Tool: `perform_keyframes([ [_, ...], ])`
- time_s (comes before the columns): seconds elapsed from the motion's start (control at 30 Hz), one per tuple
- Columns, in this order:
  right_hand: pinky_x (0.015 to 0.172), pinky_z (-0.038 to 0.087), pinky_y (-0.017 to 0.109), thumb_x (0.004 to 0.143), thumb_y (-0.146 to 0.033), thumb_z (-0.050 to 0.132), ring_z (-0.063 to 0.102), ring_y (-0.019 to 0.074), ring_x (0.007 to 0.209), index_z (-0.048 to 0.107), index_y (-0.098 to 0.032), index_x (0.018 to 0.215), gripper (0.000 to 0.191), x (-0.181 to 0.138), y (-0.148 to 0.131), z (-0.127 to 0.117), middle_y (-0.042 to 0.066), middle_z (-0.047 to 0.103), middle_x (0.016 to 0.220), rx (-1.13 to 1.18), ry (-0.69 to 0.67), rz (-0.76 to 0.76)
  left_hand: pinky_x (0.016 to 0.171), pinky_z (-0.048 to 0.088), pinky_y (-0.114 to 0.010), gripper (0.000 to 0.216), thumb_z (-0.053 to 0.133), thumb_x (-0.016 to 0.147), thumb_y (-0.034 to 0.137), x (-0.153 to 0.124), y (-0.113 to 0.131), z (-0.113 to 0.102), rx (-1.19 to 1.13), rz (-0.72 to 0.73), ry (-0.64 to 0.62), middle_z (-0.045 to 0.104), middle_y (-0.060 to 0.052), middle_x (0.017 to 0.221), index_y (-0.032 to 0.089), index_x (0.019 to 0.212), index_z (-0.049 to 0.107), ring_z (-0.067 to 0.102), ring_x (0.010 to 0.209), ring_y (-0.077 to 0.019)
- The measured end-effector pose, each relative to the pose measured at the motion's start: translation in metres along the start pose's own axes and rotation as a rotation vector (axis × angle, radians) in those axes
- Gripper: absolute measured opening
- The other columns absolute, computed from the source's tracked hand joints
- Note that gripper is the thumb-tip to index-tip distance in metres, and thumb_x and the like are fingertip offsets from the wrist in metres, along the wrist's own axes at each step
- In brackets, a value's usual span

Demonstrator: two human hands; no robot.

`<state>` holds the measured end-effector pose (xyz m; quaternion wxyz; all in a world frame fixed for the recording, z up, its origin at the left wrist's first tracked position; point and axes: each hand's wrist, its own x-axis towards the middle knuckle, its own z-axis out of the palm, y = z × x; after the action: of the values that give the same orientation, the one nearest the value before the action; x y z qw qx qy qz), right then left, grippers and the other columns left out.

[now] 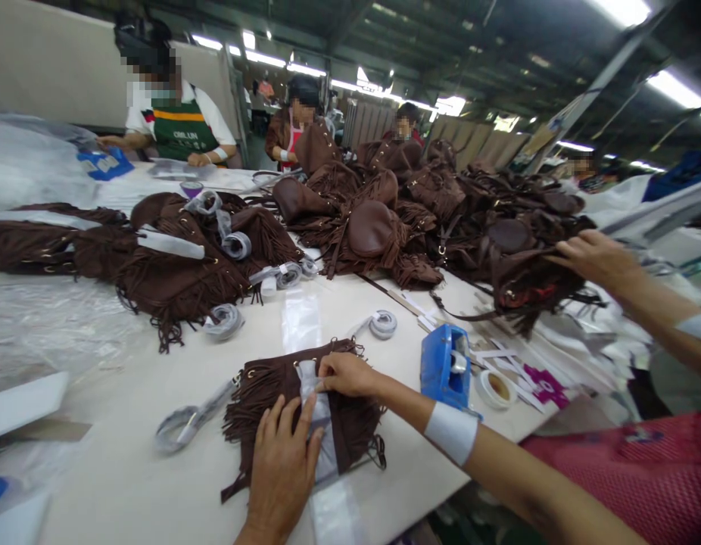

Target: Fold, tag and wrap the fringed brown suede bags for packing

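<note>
A dark brown fringed bag (282,371) lies flat on the table in front of me. My left hand (285,458) rests on it with fingers spread, pressing down the bag and the edge of a grey plastic wrapping strip (326,446). At the bag's top edge my right hand (347,375) is closed, thumb and fingers pinching the upper part of that strip. Out from the bag's left side runs a plastic-wrapped strap (183,428), coiled at its end. Another coiled wrapped strap (383,324) lies just behind the bag.
A blue tape dispenser (446,371) and a tape roll (496,390) stand to the right. Brown fringed bags (370,227) are heaped across the back. A co-worker's hand (597,257) touches the heap at right. Clear plastic sheets (49,325) cover the left side.
</note>
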<state>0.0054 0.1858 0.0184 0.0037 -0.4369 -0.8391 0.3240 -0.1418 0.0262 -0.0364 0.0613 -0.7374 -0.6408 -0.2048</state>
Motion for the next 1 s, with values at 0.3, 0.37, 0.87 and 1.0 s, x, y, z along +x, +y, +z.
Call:
perform_keyframes([
  [0.3,0.065,0.034,0.023,0.084,-0.03,0.069,0.059,0.0133,0.073,0.066,-0.021,0.084,0.01,-0.004,-0.009,0.018,-0.002,0.068,0.079,0.108,0.22,0.039,0.113,0.033,-0.051,0.068,0.052,0.091,0.041,-0.007,-0.006,-0.001,-0.102,-0.001,-0.041,0.053,-0.008,0.14,0.024,0.152,0.027,0.035,0.139,-0.0311],
  [0.37,0.063,0.034,0.022,0.084,-0.03,0.069,0.059,0.0125,0.07,0.065,-0.021,0.084,0.01,-0.003,-0.007,0.02,-0.002,0.067,0.075,0.137,0.232,0.053,0.114,0.033,-0.052,0.068,0.052,0.091,0.042,-0.008,-0.007,0.0,-0.102,-0.002,-0.047,0.052,-0.007,0.141,0.024,0.152,0.027,0.034,0.14,-0.0314],
  [0.87,0.079,0.043,0.025,0.09,-0.024,0.062,0.061,0.0133,0.083,0.058,-0.02,0.082,0.009,-0.068,-0.033,0.006,0.0,0.067,0.09,0.441,0.472,-0.076,0.117,0.03,-0.051,0.067,0.039,0.097,0.031,-0.014,-0.009,0.007,-0.222,-0.043,-0.002,0.037,-0.011,0.156,0.014,0.155,0.011,0.031,0.145,-0.0283],
  [1.0,0.089,0.047,0.029,0.094,-0.028,0.057,0.065,0.0158,0.1,0.053,-0.021,0.087,0.011,-0.15,-0.05,0.004,0.004,0.071,0.107,0.776,0.273,-0.248,0.118,0.027,-0.054,0.062,0.039,0.097,0.029,-0.014,-0.011,0.004,-0.207,0.003,-0.073,0.044,-0.006,0.152,0.021,0.155,0.017,0.028,0.146,-0.0291],
])
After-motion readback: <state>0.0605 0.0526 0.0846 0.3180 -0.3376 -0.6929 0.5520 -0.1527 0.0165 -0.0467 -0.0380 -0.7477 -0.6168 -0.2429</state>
